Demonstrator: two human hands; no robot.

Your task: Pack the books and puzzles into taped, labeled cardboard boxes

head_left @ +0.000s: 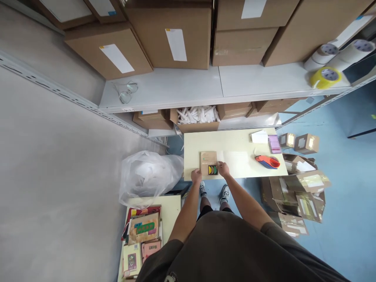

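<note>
A small brown cardboard packet (pixel 208 161) with coloured shapes at its near end lies flat on a pale yellow table (pixel 235 147). My left hand (pixel 196 175) grips the packet's near left corner, fingers curled. My right hand (pixel 223 169) pinches the packet's near right corner. Both hands sit at the table's near edge.
A red and blue tape dispenser (pixel 267 161) lies to the right on the table, with white and purple cards (pixel 266 139) behind it. Small boxes (pixel 306 143), flattened cartons (pixel 302 192), a white plastic bag (pixel 148 174), a low table of booklets (pixel 142 235), shelves with cartons (pixel 173 37) and tape rolls (pixel 326 76) surround it.
</note>
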